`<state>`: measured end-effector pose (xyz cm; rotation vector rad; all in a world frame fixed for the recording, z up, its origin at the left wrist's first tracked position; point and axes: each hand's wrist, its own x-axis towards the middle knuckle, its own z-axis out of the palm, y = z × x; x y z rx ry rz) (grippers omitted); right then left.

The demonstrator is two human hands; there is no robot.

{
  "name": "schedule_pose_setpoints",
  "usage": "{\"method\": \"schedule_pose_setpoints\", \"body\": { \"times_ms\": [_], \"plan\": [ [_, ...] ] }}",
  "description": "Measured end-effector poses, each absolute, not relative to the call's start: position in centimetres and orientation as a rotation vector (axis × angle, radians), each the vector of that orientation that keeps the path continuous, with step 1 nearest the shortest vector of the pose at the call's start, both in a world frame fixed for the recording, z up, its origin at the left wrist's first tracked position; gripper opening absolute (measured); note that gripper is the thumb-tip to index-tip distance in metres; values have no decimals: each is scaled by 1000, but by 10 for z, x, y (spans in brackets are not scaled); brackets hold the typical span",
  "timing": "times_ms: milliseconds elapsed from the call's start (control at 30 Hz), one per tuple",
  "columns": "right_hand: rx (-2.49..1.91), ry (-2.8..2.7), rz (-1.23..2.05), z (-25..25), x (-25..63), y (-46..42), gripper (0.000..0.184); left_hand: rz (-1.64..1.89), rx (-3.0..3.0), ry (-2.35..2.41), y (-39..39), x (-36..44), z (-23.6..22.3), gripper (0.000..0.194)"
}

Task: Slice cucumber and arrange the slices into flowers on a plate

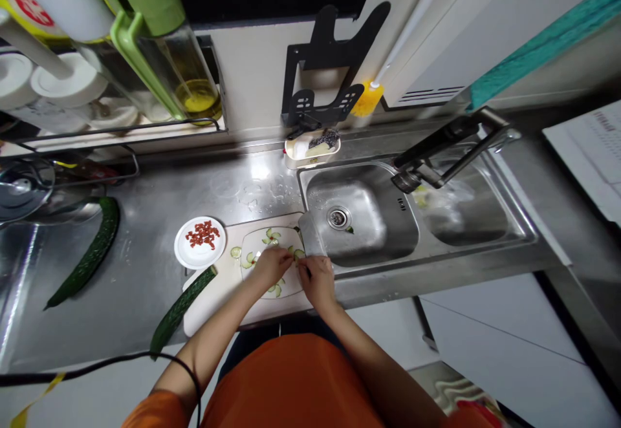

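Orange shirt fabric (295, 383) is seen nearest the camera. The left hand (272, 266) and right hand (317, 280) are brought close together at the right edge of a clear, squarish plate (256, 242). On each, thumb and fingertips are drawn together; whether a slice is clamped between them cannot be told.

Four clusters of thin, green-edged cucumber slices are spread around the plate: far cluster (270, 237), left cluster (250, 260), near cluster (275, 288) and right cluster (297, 254). Three appear to have been laid out; the right one, beside the fingers, is judged to be still unsettled.

One loose pale slice (235, 252) is left outside the plate, on the cream cutting board (213, 302) beneath it. Just right of the plate, a broad grey metal blade (312, 234) is seen. To its left, chopped red pieces (202, 234) are held in a round white dish (182, 255); none can be made out among the clusters. A cut dark-green cucumber (187, 299) and, farther left, an apparently uncut one (92, 263) are left unsliced.
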<state>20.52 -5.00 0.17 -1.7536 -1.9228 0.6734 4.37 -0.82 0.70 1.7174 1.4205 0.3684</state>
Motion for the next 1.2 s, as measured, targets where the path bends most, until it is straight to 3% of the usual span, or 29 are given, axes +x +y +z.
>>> {"method": "schedule_pose_setpoints", "body": {
  "times_ms": [800, 1200],
  "plan": [
    [-1698, -2093, 597, -1, 206, -47, 21, 236, 1836, 1513, -1, 51, -1, 17],
    [-1651, -2080, 616, 0, 211, -47, 22, 554, 1688, 1591, -15, 22, 14, 18]
  ]
}}
